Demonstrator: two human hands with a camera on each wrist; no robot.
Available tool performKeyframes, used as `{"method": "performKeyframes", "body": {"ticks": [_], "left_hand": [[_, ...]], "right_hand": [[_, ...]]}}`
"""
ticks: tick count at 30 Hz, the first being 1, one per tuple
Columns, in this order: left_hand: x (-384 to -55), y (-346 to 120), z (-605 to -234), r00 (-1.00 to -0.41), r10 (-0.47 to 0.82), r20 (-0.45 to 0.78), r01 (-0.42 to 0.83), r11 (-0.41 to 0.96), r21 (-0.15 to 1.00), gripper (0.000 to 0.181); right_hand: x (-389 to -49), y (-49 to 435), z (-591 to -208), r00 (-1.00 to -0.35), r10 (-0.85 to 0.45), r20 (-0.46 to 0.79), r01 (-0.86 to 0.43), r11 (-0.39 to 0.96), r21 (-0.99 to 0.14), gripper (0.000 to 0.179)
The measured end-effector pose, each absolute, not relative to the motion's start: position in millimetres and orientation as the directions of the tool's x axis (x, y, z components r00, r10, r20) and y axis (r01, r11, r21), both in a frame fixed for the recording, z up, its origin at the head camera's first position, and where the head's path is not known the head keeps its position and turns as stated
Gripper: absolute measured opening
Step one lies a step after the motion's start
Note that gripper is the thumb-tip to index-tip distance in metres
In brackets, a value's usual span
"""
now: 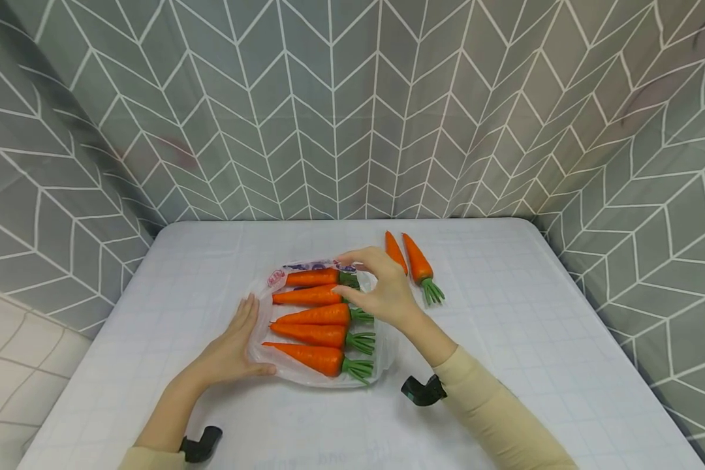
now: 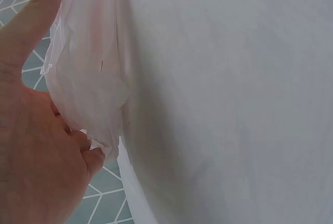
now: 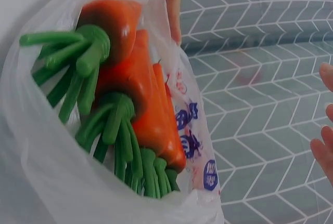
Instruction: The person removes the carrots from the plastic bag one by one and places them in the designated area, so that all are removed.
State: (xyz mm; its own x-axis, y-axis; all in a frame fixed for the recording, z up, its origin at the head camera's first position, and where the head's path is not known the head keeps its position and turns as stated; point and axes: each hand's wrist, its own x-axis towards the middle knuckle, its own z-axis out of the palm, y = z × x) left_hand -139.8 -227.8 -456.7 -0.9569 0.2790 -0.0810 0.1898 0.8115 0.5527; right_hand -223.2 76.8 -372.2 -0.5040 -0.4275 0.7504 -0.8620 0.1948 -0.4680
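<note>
A translucent white plastic bag (image 3: 31, 135) with purple and red print lies in the middle of the table. Inside it are several orange carrots (image 1: 314, 356) with green stem tops, laid in a row with their tips to the left. My left hand (image 1: 229, 349) rests against the bag's left side, fingers and thumb spread; in the left wrist view, its thumb and fingers lie along the crinkled plastic. Over the bag's upper right is my right hand (image 1: 382, 287), thumb and fingers apart. In the right wrist view, its fingertips (image 3: 325, 146) hold nothing.
Two loose carrots, a narrow carrot (image 1: 395, 251) and a fuller carrot (image 1: 418, 261), lie on the table behind the right hand. A white cloth covers the table (image 1: 505, 313). Grey patterned curtains (image 1: 352, 117) stand behind it and at both sides.
</note>
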Motion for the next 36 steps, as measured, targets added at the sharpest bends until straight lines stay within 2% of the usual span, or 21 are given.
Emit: {"method": "performKeyframes", "body": {"ticks": [6, 17, 24, 27, 31, 36], "left_hand": [[-140, -228, -457, -0.957, 0.278, -0.084, 0.188, 0.812, 0.553, 0.132], [-141, -230, -457, -0.956, 0.28, -0.084, 0.19, 0.815, 0.547, 0.133], [-143, -230, -456, -0.957, 0.278, -0.087, 0.185, 0.809, 0.558, 0.133], [-142, -231, -457, -0.957, 0.275, -0.089, 0.178, 0.803, 0.568, 0.133], [-137, -232, -461, -0.958, 0.272, -0.09, 0.174, 0.8, 0.575, 0.132], [-136, -232, -460, -0.958, 0.273, -0.081, 0.183, 0.807, 0.562, 0.131]], "right_hand": [[-219, 69, -373, -0.474, -0.464, 0.748, -0.879, 0.208, -0.428, 0.048], [-208, 57, -378, -0.478, -0.514, 0.712, -0.875, 0.203, -0.44, 0.045], [-204, 51, -383, -0.517, -0.541, 0.664, -0.852, 0.245, -0.463, 0.043], [-199, 48, -386, -0.559, -0.575, 0.598, -0.822, 0.285, -0.494, 0.04], [-186, 43, -392, -0.619, -0.657, 0.43, -0.764, 0.38, -0.521, 0.037], [-178, 39, -399, -0.631, -0.73, 0.263, -0.751, 0.489, -0.444, 0.038]]}}
